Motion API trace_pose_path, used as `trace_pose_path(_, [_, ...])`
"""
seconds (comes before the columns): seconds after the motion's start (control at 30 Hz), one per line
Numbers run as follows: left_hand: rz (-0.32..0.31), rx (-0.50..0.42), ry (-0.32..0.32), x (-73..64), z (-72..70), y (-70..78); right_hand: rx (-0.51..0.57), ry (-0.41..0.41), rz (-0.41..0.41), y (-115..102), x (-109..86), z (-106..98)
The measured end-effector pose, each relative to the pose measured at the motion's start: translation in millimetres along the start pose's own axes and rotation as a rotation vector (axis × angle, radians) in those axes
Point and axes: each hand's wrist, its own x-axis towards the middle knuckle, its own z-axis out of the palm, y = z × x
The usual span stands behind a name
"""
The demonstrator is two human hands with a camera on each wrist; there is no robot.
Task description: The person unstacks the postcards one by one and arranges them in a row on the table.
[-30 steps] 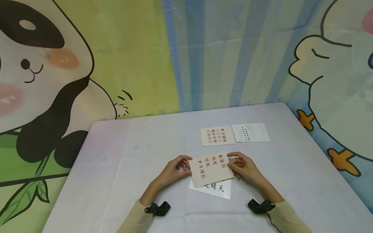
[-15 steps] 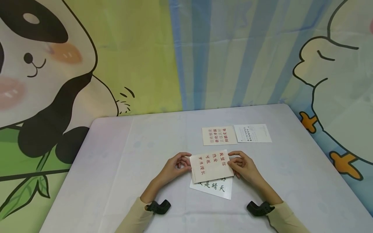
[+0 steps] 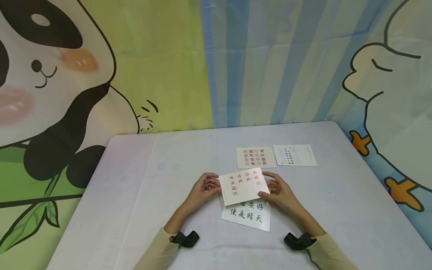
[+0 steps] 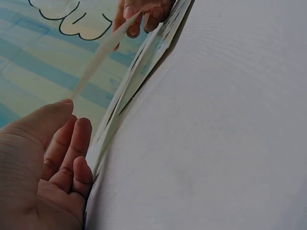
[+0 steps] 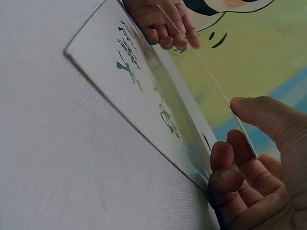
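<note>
While left hand (image 3: 203, 189) pinches red-lettered card (image 3: 241, 189) at one end, right hand (image 3: 281, 192) pinches other.

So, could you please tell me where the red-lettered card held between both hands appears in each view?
Head: the card is below and right of centre, its red writing showing.
Left wrist: upper left, nearly edge-on, slanting up toward the top middle.
Right wrist: a thin edge-on line slanting from top middle down to the right.
Shared landmark: the right hand, holding one end of it in every view.
</note>
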Motion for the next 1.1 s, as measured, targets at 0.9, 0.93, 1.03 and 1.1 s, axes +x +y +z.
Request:
trace_pose_path(0.9, [-0.053,-0.106,0.181,7.1,-2.3,-27.0,-0.076,0.001,-0.032,-7,12.5,19])
trace_pose_path(0.93, [-0.051,-0.109,0.188,7.0,-2.5,-27.2,-0.077,0.005,-0.028,-7,13.2,20])
trace_pose_path(1.03, [-0.038,-0.112,0.201,7.1,-3.9,-27.3,-0.072,0.012,-0.024,-8,15.7,23])
trace_pose_path(1.1, [-0.032,-0.1,0.201,6.7,-5.4,-26.5,-0.059,0.025,-0.027,-8,18.1,25])
